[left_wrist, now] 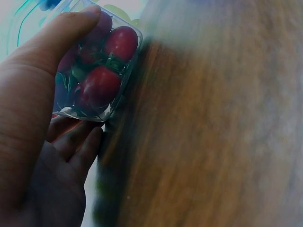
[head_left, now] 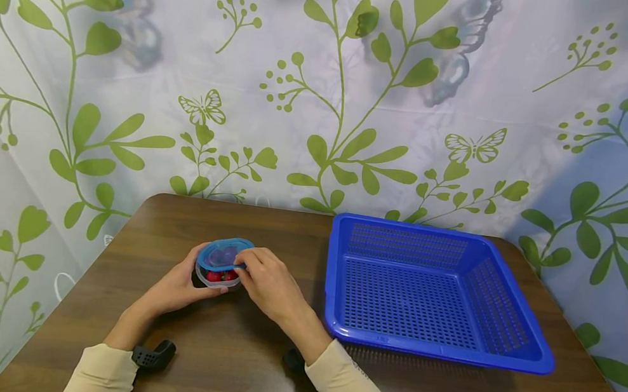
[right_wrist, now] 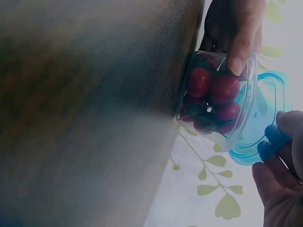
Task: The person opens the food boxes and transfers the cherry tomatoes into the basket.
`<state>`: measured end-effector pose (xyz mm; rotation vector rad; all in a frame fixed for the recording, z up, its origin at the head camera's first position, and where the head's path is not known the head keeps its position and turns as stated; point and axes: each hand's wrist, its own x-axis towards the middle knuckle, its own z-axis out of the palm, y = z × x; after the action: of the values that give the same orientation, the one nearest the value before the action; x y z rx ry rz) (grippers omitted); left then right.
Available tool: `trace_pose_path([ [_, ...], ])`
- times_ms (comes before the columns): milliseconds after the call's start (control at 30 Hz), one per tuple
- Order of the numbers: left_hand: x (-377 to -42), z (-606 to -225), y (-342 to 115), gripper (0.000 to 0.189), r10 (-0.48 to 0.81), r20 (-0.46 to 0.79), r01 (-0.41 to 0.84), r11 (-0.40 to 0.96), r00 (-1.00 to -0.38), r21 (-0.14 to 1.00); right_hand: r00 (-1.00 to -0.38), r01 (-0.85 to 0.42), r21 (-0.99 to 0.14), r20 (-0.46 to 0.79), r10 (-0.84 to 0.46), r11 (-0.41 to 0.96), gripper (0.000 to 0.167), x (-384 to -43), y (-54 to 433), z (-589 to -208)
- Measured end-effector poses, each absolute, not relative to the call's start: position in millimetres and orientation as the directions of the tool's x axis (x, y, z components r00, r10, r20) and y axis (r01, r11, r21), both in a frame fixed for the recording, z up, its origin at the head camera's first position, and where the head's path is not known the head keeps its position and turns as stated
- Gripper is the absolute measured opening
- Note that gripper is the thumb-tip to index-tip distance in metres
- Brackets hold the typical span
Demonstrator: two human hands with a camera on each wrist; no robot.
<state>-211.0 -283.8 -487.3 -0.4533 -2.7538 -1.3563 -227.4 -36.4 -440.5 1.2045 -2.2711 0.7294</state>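
My left hand [head_left: 179, 285] grips a small clear plastic container [head_left: 220, 284] at the left of the table, with the thumb along its near side. Inside it lie several red cherry tomatoes [right_wrist: 224, 89] with green stems, also visible through the wall in the left wrist view. A translucent blue lid [head_left: 223, 254] sits tilted over the container, its near edge raised so that the tomatoes show. Between thumb and fingers, my right hand [head_left: 271, 283] pinches the lid's right edge. In the right wrist view the lid [right_wrist: 260, 101] stands partly apart from the container's rim.
A large blue perforated basket [head_left: 435, 350] stands on the right half of the brown wooden table [head_left: 227, 366]. Behind the table hangs a white curtain [head_left: 310, 125] with green leaves and butterflies. A black strap [head_left: 155, 355] is at the left wrist.
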Motion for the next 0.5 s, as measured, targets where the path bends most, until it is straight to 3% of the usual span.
trace_pose_path([
  [500, -212.4, -487.8, -284.0, 0.097, 0.251, 0.174, 0.291, 0.568, -0.952, 0.77, -0.493, -0.853, -0.234, 0.659, -0.569, 0.468, 0.016, -227.5, -35.6, -439.4],
])
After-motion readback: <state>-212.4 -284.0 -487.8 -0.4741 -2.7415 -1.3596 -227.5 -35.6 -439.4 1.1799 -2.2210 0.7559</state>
